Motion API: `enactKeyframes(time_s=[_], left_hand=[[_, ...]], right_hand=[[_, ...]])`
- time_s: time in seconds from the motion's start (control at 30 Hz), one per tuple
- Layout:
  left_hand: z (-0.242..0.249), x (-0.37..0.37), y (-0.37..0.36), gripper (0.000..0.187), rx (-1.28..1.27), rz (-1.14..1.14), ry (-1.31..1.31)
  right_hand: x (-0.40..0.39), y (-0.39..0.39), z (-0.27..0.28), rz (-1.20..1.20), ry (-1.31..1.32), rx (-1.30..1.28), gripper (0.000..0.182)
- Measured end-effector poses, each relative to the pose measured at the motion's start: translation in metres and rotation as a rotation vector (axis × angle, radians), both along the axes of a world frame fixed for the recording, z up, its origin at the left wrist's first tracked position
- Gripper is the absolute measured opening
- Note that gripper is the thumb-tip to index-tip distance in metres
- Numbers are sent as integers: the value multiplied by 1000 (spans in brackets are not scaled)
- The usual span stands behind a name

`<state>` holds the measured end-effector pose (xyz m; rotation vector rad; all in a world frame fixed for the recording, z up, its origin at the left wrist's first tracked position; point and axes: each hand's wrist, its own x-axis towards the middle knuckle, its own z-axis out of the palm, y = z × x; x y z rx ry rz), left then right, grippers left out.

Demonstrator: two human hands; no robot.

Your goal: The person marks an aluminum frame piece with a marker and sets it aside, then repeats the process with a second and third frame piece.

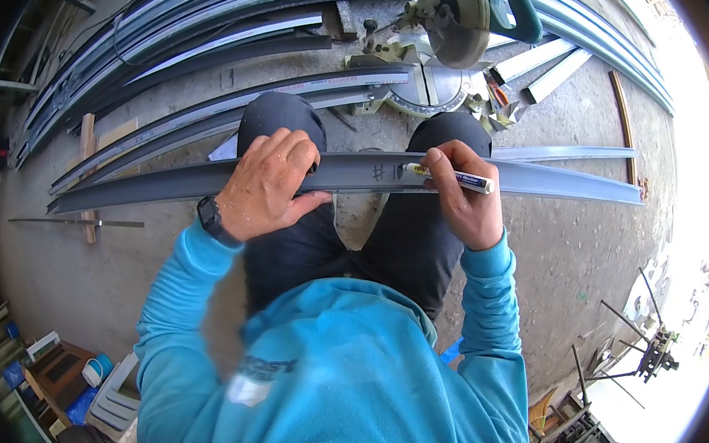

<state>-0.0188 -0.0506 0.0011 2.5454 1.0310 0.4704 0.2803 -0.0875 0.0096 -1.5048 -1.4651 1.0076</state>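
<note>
A long grey metal profile [557,182] lies across my knees from left to right. My left hand [267,183] is wrapped over it by the left knee, with a small black thing between its fingers, perhaps a cap. In my right hand [463,193] is a white marker [474,183], its tip pointing left at the profile's face. Dark handwritten marks [383,173], looking like a hash sign and a stroke, show on the profile just left of the tip.
A miter saw [462,22] stands on the floor beyond my knees. Long metal profiles [222,3] lie behind it and to the left. Short offcuts [533,62] rest right of the saw. A wooden strip [624,130] lies at the right, and a chair [118,393] is at lower left.
</note>
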Motion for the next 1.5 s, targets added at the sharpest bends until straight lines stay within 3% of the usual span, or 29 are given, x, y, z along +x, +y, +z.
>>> enactKeyframes(time_s=[0.3, 0.7, 1.13, 1.23, 1.33, 1.5], left_hand=[[1, 1, 0, 52, -7, 1, 1], [0, 0, 0, 52, -6, 6, -13], [0, 0, 1, 52, -38, 6, -22], [2, 0, 0, 53, -36, 10, -17], [8, 4, -1, 54, 35, -15, -51], [12, 31, -8, 56, 118, -138, -138]], right_hand=[[2, -1, -2, 83, -79, -27, 31], [8, -2, -5, -16, 14, 23, 31], [21, 1, -8, -94, -121, 64, 32], [29, -3, 6, -30, -83, -72, 30], [27, -12, 10, -131, 243, 11, 30], [12, -46, 23, 62, 542, -14, 44]])
